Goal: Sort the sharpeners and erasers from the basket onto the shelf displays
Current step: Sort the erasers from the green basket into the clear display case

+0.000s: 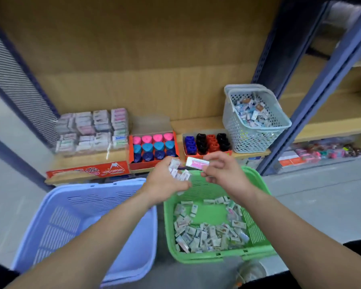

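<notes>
A green basket [256, 224] on the floor holds many small wrapped erasers [206, 234]. Above its far rim my left hand [167, 182] grips a bunch of wrapped erasers [178, 171]. My right hand [223, 170] pinches one pink-and-white eraser [196, 163] beside them. On the wooden shelf [88, 158] stand stacked erasers [92, 130] at left, a red box of pink, teal and blue sharpeners [154, 148], and a box of blue, black and red sharpeners [206, 142].
A blue basket [88, 209] sits on the floor to the left of the green one. A grey basket [252, 134] of small packets stands on the shelf's right end. Blue metal uprights [300, 113] frame the shelf; more goods lie lower right.
</notes>
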`<state>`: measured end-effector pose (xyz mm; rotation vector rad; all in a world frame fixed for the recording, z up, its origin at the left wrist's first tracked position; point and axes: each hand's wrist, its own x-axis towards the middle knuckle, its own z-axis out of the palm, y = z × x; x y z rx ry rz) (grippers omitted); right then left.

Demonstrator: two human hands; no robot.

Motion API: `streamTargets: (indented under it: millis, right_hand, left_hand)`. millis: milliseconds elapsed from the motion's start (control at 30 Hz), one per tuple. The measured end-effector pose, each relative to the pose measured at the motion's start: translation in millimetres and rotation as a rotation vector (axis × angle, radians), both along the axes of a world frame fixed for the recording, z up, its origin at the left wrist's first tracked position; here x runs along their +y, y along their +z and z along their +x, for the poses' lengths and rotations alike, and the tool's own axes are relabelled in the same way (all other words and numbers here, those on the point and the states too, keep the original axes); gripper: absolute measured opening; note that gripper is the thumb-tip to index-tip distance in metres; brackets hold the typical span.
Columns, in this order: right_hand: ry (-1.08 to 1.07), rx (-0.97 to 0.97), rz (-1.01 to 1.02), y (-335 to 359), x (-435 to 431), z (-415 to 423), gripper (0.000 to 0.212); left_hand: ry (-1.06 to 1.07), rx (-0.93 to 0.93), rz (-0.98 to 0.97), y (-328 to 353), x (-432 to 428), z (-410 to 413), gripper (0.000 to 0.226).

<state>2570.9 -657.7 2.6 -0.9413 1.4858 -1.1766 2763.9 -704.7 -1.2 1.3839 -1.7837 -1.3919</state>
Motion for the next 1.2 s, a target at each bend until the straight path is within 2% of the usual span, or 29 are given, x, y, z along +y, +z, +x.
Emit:
streamTargets:
  millis: [267,400,533,633,733,900,1000,1200]
  right_hand:
    - [0.137,-0.027,-0.055,23,-63,121,0.020]
    - [0.180,0.056,-0.019,14,-119,162,0.019]
    - [0.174,0.204,-0.002,-7,-179,184,0.015]
    - [0.165,0.382,-0.031,-26,-227,197,0.019]
    - [0.175,0.545,-0.066,-42,-272,208,0.012]
    - [0.347,0.832,-0.114,-66,-312,222,0.016]
    - [0.416,0.933,-0.109,-76,-322,222,0.022]
    - [0.578,1.135,-0.125,-73,-333,217,0.016]
  left_hand:
    - [0.172,-0.089,-0.092,47,-17,158,0.050]
    - [0.252,-0.056,-0.090,55,-41,209,0.053]
    - [0.318,-0.059,-0.106,44,-72,251,0.061]
    - [0.383,-0.034,-0.078,26,-94,276,0.058]
    - [0.423,0.011,-0.060,14,-115,291,0.048]
    - [0.427,0.092,-0.001,1,-133,296,0.041]
    - [0.464,0.130,0.042,-3,-139,297,0.040]
    - [0.504,0.180,0.083,-1,-140,297,0.043]
